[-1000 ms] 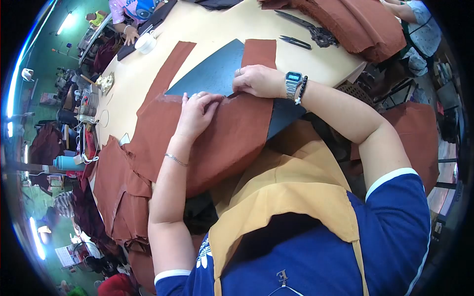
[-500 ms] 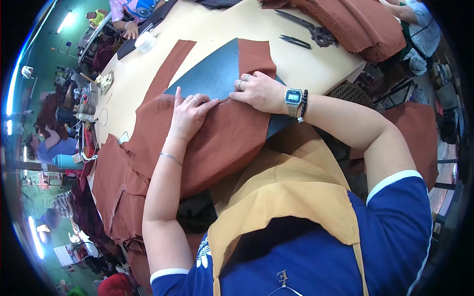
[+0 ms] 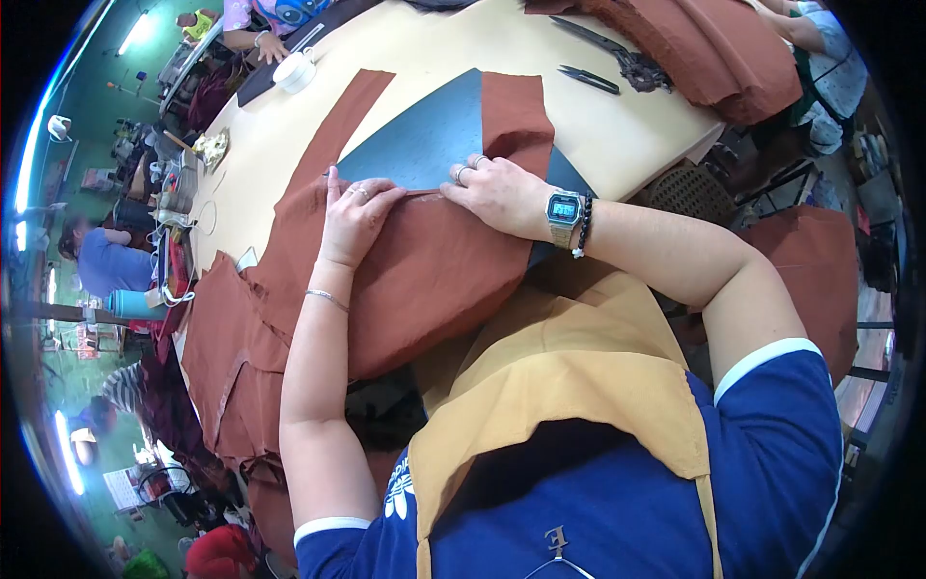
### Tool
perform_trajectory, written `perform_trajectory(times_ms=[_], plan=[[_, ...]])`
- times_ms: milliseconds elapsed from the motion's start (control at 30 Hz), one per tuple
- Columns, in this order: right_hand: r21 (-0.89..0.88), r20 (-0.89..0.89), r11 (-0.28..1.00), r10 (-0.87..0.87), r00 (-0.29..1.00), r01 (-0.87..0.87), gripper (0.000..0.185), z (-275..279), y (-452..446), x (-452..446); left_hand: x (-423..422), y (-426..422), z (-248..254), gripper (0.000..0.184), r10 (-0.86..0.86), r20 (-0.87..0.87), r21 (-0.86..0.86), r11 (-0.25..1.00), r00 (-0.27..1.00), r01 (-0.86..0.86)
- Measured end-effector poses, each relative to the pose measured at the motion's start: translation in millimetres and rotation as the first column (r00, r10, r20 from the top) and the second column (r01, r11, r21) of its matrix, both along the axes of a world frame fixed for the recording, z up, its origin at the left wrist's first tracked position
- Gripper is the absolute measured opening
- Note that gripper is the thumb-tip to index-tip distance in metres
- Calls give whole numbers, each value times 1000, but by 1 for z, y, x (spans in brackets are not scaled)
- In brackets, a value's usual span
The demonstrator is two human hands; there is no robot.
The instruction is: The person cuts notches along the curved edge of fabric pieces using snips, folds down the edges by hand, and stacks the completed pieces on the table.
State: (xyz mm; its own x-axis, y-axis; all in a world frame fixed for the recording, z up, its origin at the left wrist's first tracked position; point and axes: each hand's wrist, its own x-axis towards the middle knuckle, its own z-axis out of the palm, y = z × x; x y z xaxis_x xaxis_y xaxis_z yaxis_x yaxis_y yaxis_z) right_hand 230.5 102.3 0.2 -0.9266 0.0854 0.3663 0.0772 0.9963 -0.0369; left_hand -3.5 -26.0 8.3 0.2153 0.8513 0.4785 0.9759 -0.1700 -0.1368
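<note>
Rust-brown fabric [image 3: 434, 280] lies over a dark blue-grey triangular board [image 3: 424, 140] and hangs off the table's near edge. My left hand [image 3: 357, 217] pinches the fabric's edge between thumb and fingers, near the board's lower left. On the same edge, further right, my right hand [image 3: 497, 196] presses with bent fingers, its fingertips on the fabric beside the board. A strip of the fabric runs up on each side of the board.
On the pale table [image 3: 424, 48] lie large scissors [image 3: 603, 43], small snips [image 3: 589, 79] and a white roll [image 3: 294, 72]. Brown fabric is piled at the upper right [image 3: 704, 53] and left [image 3: 227, 357]. A co-worker's hand [image 3: 272, 46] rests at the far edge.
My left hand has moved left along the fabric's edge. My right hand has shifted slightly, its fingers now bent down on the edge. In the left background a person in blue has come into view.
</note>
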Motion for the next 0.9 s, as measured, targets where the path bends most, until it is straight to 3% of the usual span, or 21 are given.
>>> perform_trajectory(times_ms=[300, 400, 500, 600, 800, 900], plan=[[-41, 106, 995, -87, 991, 92, 37, 10, -7, -9, -9, 1, -5, 16, 56, 104, -53, 997, 993, -51], [-83, 168, 989, -110, 980, 125, 30, 21, -10, -20, -8, 0, -5, 15, 82, 88, -54, 996, 993, -77], [-90, 244, 982, -137, 960, 163, 45, 19, -13, -33, -7, 0, -5, 14, 94, 100, -45, 995, 990, -90], [-104, 322, 975, -156, 934, 199, 48, 21, -13, -44, -8, 3, -8, 15, 116, 74, -17, 993, 990, -115], [-84, 355, 989, -82, 931, 119, 36, 39, 1, -8, -7, 2, -6, 17, 141, 64, -49, 989, 988, -138], [-53, 197, 997, -46, 979, 57, 23, 44, 12, 28, -4, 0, -2, 21, 188, 142, 48, 979, 972, -197]])
